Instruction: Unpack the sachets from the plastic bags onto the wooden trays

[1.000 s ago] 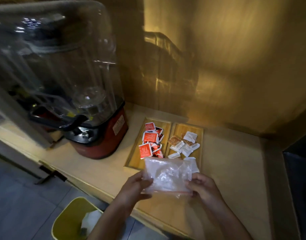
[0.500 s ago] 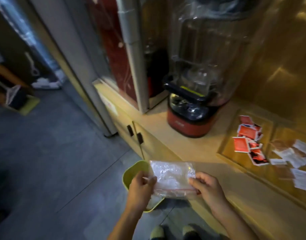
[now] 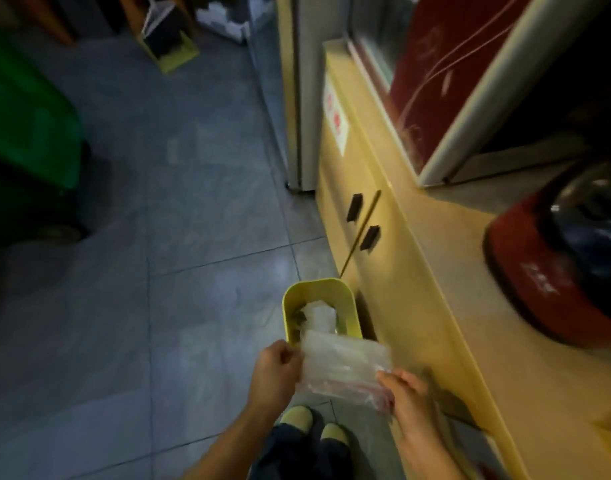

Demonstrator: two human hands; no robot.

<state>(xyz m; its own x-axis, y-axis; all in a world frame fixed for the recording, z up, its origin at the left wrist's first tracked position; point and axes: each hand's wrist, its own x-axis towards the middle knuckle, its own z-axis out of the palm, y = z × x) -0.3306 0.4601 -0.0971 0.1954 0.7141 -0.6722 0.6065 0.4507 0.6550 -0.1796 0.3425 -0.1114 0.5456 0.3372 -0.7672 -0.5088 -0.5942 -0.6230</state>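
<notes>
A clear plastic bag [image 3: 342, 367] with a red zip strip is stretched between my hands, just above the near rim of a small yellow bin [image 3: 319, 289] on the floor. My left hand [image 3: 274, 374] pinches the bag's left edge. Its right corner is gripped by my right hand [image 3: 406, 393]. The bag looks flat; I cannot tell whether anything is in it. Crumpled clear plastic [image 3: 317, 315] lies inside the bin. The wooden trays and the sachets are out of view.
A wooden cabinet [image 3: 411, 271] with two dark door handles runs along the right, with a red blender base [image 3: 546, 271] on its top. A green wheeled bin [image 3: 30, 133] stands at the left. My feet [image 3: 312, 426] are on the grey tiled floor.
My view has swung left and down from the counter and trays to the floor. Both hands have carried the bag off the counter to just above the yellow bin.
</notes>
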